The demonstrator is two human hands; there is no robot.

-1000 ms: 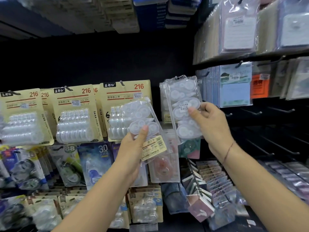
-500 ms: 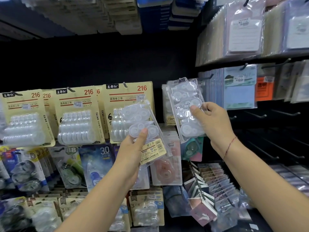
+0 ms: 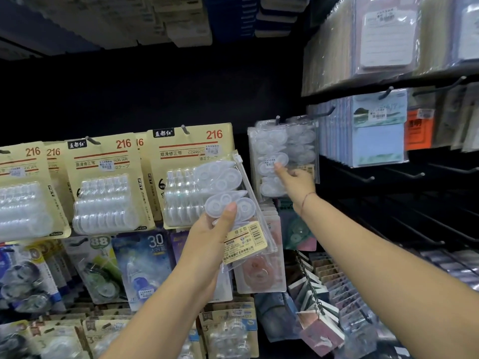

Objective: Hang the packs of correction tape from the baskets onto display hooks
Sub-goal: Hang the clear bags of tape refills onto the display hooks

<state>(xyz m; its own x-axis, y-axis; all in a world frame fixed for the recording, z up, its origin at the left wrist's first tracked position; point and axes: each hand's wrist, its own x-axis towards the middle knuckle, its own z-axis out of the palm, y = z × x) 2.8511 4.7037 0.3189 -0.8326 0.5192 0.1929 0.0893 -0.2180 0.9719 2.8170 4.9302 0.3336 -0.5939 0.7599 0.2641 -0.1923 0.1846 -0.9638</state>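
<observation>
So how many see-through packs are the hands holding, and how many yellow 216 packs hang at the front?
Tilted clear pack in left hand: 1
Hanging clear pack in right hand: 1
Front yellow 216 packs: 3
Total: 5

Stationery shop, priced correction tape packs (image 3: 108,182) on display hooks (image 3: 404,174), notepads (image 3: 379,130)

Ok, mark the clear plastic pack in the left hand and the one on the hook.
Left-hand clear plastic pack (image 3: 246,206): head view, lower dispenser.
Hooked clear plastic pack (image 3: 270,141): head view, upper dispenser.
</observation>
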